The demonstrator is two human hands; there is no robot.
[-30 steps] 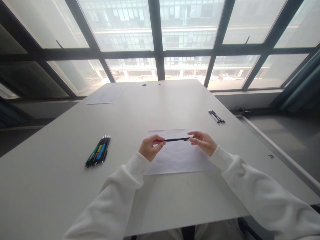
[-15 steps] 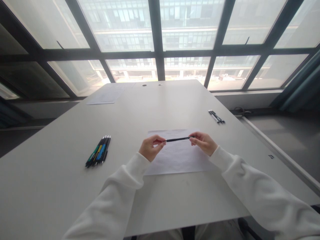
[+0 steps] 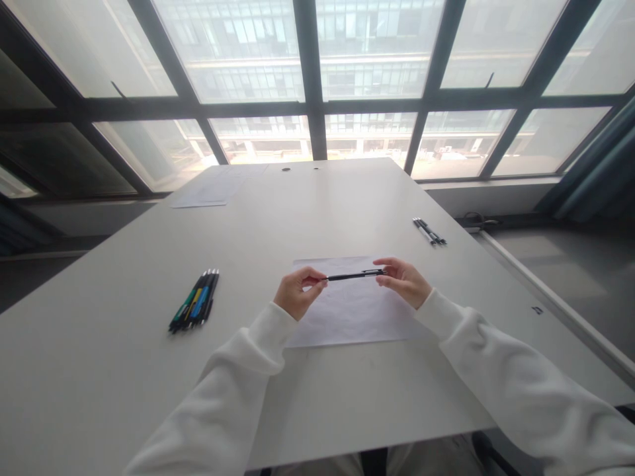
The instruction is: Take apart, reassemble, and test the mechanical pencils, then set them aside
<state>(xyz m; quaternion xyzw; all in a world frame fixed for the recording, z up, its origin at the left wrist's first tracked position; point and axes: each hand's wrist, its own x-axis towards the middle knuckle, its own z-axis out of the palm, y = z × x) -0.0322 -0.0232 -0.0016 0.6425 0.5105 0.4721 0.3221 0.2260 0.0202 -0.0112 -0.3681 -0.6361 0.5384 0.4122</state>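
A thin black pen (image 3: pixel 353 276) is held level between both hands, a little above a white sheet of paper (image 3: pixel 353 314) on the grey table (image 3: pixel 317 218). My left hand (image 3: pixel 296 291) pinches the pen's left tip with thumb and forefinger. My right hand (image 3: pixel 404 281) grips the right end, where a metal clip shows. Both arms wear white sleeves.
A bundle of pens with green, blue and black barrels (image 3: pixel 195 307) lies at the left. A few dark pens (image 3: pixel 429 231) lie near the table's right edge. Another sheet of paper (image 3: pixel 212 190) sits at the far left, in front of large windows.
The pen has turned slightly in my fingers, so its clip now shows near my right hand. Both hands stay in nearly the same place.
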